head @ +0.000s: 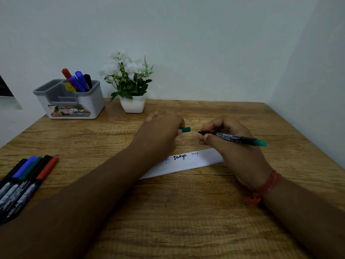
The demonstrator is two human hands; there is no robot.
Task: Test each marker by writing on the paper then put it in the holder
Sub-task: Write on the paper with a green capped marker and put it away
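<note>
Recapping after the test: right hand [231, 139] pinching the green marker [237, 138], left hand [162, 131] holding its cap [185, 129], next needing tip-to-cap alignment, then holder [74, 98].

left forearm hiding paper strip's [186, 162] end, loose markers [24, 182] cropped

On the tabletop [186, 212], the holder [74, 101] stands at the far left with four markers [78, 81] upright in its right rear compartment. The plant [130, 85] stands just right of it. The paper [186, 162] lies mid-table, under both hands, the left hand [160, 131] holding the cap [185, 129], the right hand [233, 144] the marker [235, 137]. Five loose markers [24, 182] lie together at the near left edge.
</note>
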